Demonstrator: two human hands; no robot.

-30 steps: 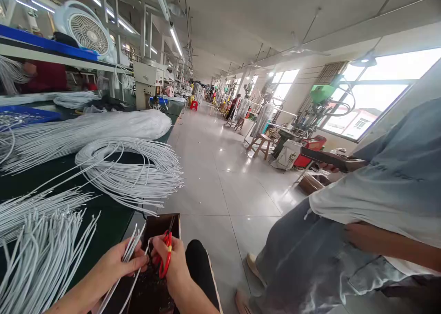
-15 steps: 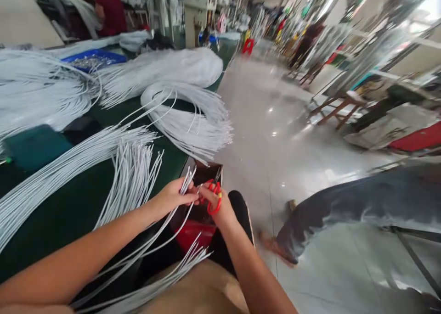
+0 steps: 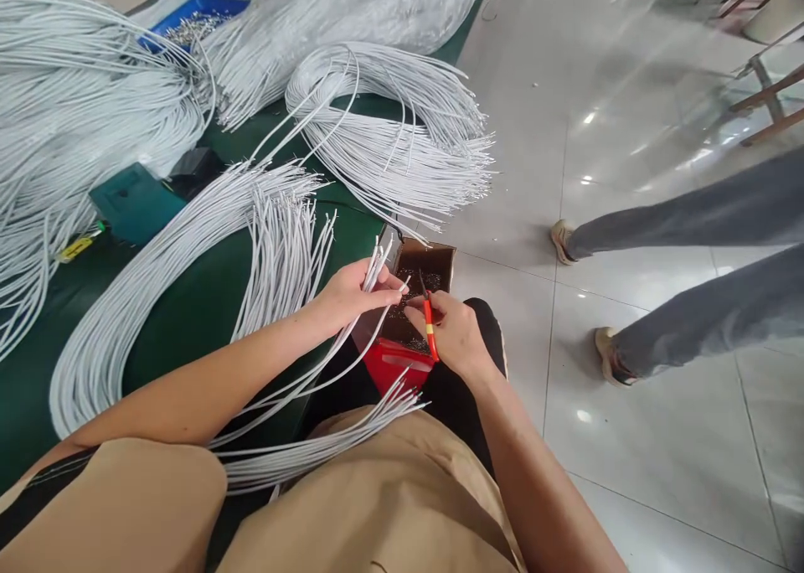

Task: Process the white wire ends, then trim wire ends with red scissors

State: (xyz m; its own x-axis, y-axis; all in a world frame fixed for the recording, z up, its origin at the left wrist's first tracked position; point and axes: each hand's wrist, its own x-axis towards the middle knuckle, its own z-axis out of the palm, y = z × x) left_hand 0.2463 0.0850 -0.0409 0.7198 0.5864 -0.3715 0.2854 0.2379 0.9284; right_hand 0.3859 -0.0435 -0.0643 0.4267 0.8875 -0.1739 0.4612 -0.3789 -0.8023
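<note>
At my far left, a heap of white cables [image 3: 94, 95] spreads over the green table [image 3: 188, 305]. Just right of its near part lies a dark green block [image 3: 135, 200]. Farther off sits a blue tray [image 3: 217, 5] holding small metallic pieces [image 3: 196, 28]; a few cables cross its near edge. Right of that, a clear plastic wrap [image 3: 377, 7] covers a thick cable bundle, and nearer me a looped coil [image 3: 402, 150] rests toward the table's right edge.

Near the middle, my left hand [image 3: 352, 292] is closed around a few white strands [image 3: 378, 263], their ends sticking up past my fingers; one strand stands apart, by my thumb. Nearer, another bunch [image 3: 327, 451] lies across my lap.

Just right of the table and below my hands stands an open brown box [image 3: 443, 259], with many tiny bits scattered over its dark bottom. My right hand [image 3: 458, 334] holds red-handled scissors [image 3: 430, 326] over it, dark blades pointing away from me; I can't tell whether the thumb and forefinger pinch anything else. Far right, a person's legs [image 3: 691, 213] stand on the tiles.
</note>
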